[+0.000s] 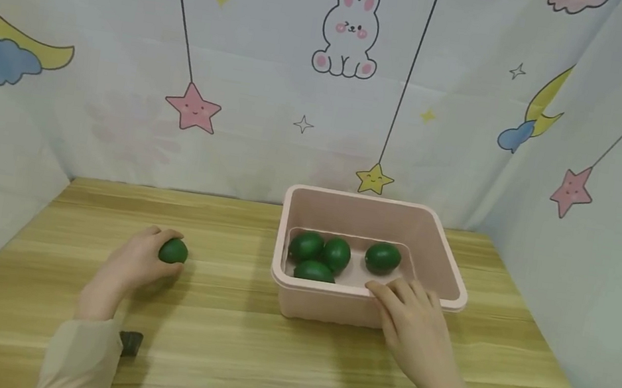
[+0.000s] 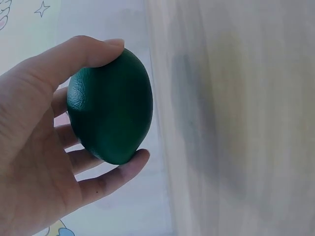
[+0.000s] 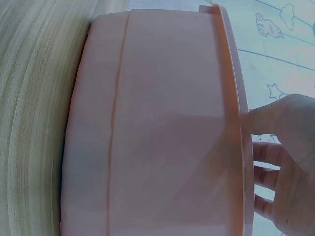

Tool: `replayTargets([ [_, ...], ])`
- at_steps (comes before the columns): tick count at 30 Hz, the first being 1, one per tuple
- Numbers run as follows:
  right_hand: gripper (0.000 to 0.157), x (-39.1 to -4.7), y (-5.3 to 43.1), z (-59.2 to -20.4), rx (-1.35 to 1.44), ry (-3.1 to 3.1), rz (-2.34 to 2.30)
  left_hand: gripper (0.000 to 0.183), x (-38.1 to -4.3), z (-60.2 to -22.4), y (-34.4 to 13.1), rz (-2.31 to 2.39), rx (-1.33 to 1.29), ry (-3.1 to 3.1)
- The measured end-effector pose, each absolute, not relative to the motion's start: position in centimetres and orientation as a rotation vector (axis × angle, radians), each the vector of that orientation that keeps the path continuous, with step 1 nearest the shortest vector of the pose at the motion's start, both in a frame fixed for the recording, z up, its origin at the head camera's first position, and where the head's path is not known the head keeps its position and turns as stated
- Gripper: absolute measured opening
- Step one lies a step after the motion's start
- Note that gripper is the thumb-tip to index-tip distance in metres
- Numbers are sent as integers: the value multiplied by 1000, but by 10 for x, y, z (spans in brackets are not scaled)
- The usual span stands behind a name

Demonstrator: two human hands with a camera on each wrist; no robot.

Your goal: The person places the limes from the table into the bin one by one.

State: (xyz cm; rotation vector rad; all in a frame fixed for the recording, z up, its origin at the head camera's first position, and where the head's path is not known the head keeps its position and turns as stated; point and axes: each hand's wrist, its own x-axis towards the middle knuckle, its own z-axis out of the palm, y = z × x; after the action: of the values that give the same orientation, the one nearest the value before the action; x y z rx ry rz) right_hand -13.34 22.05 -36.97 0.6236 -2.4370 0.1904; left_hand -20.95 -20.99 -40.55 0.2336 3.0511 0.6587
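Note:
At the left of the table, my left hand (image 1: pixel 138 262) grips a dark green, egg-shaped fruit (image 2: pixel 113 108) with faintly pebbled skin. Thumb and fingertips close round its sides, and the left wrist view shows it raised off the wood with a shadow beside it. My right hand (image 1: pixel 417 330) holds the near rim of a pink plastic bin (image 1: pixel 324 305), thumb (image 3: pixel 261 120) on the outside and fingers over the edge. Inside the bin lie several similar green fruits: a cluster (image 1: pixel 336 255) at the left and a single one (image 1: pixel 382 258) farther right.
The wood-grain table (image 1: pixel 214 354) ends at a white fabric backdrop (image 1: pixel 270 60) printed with stars, moons and a rabbit. Fabric also closes in both sides. The bin stands at the back right, close to the backdrop. Dark straps (image 1: pixel 130 343) sit at both wrists.

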Motion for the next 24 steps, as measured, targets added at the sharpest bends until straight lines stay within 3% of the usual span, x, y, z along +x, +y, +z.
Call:
replayTargets([
  [24, 26, -134, 221, -370, 625, -2438, 192, 57, -227, -368, -184, 646, 361, 3105],
])
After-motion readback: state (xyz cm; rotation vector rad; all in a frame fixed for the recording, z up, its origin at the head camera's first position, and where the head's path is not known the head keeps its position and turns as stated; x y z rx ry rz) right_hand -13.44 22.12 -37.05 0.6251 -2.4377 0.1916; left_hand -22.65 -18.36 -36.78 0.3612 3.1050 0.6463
